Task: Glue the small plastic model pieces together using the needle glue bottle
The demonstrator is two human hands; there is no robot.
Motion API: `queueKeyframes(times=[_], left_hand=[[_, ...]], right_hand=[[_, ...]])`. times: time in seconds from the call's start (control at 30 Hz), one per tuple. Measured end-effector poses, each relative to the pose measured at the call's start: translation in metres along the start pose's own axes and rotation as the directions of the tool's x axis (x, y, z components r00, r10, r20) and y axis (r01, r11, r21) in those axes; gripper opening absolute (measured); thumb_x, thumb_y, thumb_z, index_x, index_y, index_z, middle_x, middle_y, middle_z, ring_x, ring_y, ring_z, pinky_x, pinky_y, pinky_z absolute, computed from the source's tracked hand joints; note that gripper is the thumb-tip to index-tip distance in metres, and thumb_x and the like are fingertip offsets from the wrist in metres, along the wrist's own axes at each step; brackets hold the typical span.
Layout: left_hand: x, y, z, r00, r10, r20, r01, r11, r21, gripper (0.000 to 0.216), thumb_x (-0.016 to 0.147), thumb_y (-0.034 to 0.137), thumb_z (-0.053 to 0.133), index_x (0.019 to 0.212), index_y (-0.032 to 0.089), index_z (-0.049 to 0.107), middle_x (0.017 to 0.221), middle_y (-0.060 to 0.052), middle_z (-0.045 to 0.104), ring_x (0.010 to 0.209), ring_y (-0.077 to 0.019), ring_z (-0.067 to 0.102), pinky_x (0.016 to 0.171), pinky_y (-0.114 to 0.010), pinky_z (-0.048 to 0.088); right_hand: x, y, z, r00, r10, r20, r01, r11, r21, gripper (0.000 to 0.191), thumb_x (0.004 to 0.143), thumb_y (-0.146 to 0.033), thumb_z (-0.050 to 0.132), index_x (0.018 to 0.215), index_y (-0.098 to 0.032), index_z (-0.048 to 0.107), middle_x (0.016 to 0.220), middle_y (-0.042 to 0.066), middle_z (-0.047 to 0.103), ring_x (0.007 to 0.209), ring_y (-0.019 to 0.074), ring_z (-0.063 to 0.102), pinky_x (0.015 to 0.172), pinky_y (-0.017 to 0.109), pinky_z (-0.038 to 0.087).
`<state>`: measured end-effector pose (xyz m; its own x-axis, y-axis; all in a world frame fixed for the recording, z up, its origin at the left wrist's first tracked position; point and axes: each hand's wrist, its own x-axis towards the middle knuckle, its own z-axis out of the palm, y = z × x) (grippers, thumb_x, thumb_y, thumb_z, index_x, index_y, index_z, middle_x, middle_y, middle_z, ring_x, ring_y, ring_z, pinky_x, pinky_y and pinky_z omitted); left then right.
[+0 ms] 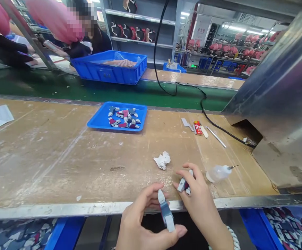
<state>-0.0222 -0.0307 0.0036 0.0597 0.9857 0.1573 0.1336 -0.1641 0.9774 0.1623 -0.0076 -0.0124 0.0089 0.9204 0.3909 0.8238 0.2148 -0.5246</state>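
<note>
My left hand [145, 222] grips a small grey and dark-blue plastic part [165, 210] with pale ends, held between thumb and fingers just over the table's front edge. To its right, my right hand [196, 191] pinches a similar plastic part [183, 185], light grey with some dark red, largely covered by the fingers. The two parts are apart. A crumpled white tissue [162, 160] lies on the table beyond my hands. Right of my right hand, a translucent bottle with a needle tip [218, 173] lies on its side.
A blue tray [96, 119] holds several similar parts. Small tools and a red packet [198, 128] lie at the right, near a black cable [218, 129] and metal housing [275, 104]. Blue bins [260, 225] of parts flank me below. Co-workers sit across the green belt [49, 83].
</note>
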Motion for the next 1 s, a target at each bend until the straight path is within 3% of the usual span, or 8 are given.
queueKeyframes(times=[0.17,0.37,0.53,0.63,0.73,0.8,0.9,1.0], left_hand=[[-0.006,0.0,0.002,0.999,0.038,-0.026,-0.038,0.999,-0.016,0.067,0.061,0.034,0.093,0.121,0.024,0.065,0.09,-0.001,0.078,0.078,-0.0197,0.076,0.08,-0.026,0.065],[0.001,0.0,-0.001,0.999,-0.032,0.007,0.032,0.999,-0.031,0.067,0.063,0.033,0.093,0.124,0.026,0.065,0.095,-0.002,0.079,0.083,-0.0202,0.077,0.084,-0.026,0.063],[0.015,-0.006,-0.01,0.997,-0.065,0.047,0.056,0.983,0.175,0.065,0.069,0.033,0.086,0.13,0.028,0.062,0.108,-0.004,0.076,0.092,-0.0231,0.074,0.086,-0.034,0.063],[0.029,-0.013,-0.012,0.999,0.042,0.029,-0.05,0.919,0.391,0.06,0.075,0.044,0.082,0.129,0.027,0.062,0.111,-0.006,0.073,0.093,-0.026,0.071,0.084,-0.04,0.062],[0.045,-0.018,-0.011,0.985,0.145,0.091,-0.171,0.807,0.565,0.055,0.08,0.05,0.076,0.126,0.023,0.063,0.102,-0.007,0.07,0.095,-0.0292,0.066,0.082,-0.045,0.058],[0.053,-0.018,-0.008,0.975,0.195,0.109,-0.219,0.741,0.635,0.054,0.085,0.053,0.07,0.128,0.021,0.061,0.104,-0.009,0.067,0.099,-0.0314,0.062,0.084,-0.048,0.056],[0.052,-0.011,-0.004,0.938,0.326,0.12,-0.328,0.716,0.617,0.045,0.091,0.044,0.067,0.13,0.024,0.059,0.119,-0.01,0.062,0.112,-0.0313,0.057,0.094,-0.047,0.051],[0.038,0.003,0.002,0.895,0.364,0.259,-0.441,0.811,0.385,0.03,0.095,0.034,0.065,0.124,0.03,0.061,0.119,-0.004,0.064,0.116,-0.0238,0.057,0.099,-0.035,0.049]], right_hand=[[0.011,-0.001,0.001,0.998,0.038,0.04,-0.037,0.999,-0.039,0.025,0.087,-0.018,0.064,0.112,-0.02,0.064,0.128,0.016,0.058,0.084,0.0255,0.07,0.072,0.042,0.061],[0.011,0.003,0.0,0.996,0.037,0.077,-0.036,0.999,-0.014,0.043,0.081,-0.02,0.076,0.121,-0.023,0.061,0.136,0.014,0.057,0.117,0.0337,0.064,0.095,0.053,0.057],[0.001,0.004,0.0,0.986,0.103,0.13,-0.109,0.993,0.04,0.061,0.083,-0.027,0.077,0.137,-0.024,0.05,0.147,0.014,0.052,0.134,0.0353,0.052,0.108,0.059,0.049],[-0.008,0.006,-0.001,0.975,0.146,0.165,-0.16,0.984,0.073,0.053,0.095,-0.03,0.061,0.145,-0.025,0.042,0.154,0.013,0.046,0.142,0.032,0.046,0.113,0.058,0.046],[-0.018,0.008,-0.004,0.971,0.143,0.191,-0.165,0.981,0.104,0.049,0.103,-0.032,0.046,0.151,-0.026,0.038,0.161,0.011,0.037,0.148,0.0286,0.039,0.115,0.053,0.045],[-0.025,0.006,-0.007,0.976,0.156,0.152,-0.178,0.974,0.14,0.048,0.104,-0.033,0.043,0.152,-0.026,0.038,0.165,0.011,0.03,0.15,0.0284,0.034,0.116,0.05,0.045],[-0.035,-0.005,-0.013,0.983,0.184,0.013,-0.179,0.935,0.305,0.044,0.105,-0.038,0.04,0.149,-0.031,0.043,0.163,0.009,0.034,0.148,0.0287,0.038,0.116,0.048,0.044],[-0.045,-0.02,-0.018,0.985,0.153,-0.078,-0.076,0.797,0.599,0.049,0.106,-0.047,0.022,0.153,-0.034,0.033,0.161,0.011,0.037,0.138,0.0294,0.053,0.105,0.047,0.054]])
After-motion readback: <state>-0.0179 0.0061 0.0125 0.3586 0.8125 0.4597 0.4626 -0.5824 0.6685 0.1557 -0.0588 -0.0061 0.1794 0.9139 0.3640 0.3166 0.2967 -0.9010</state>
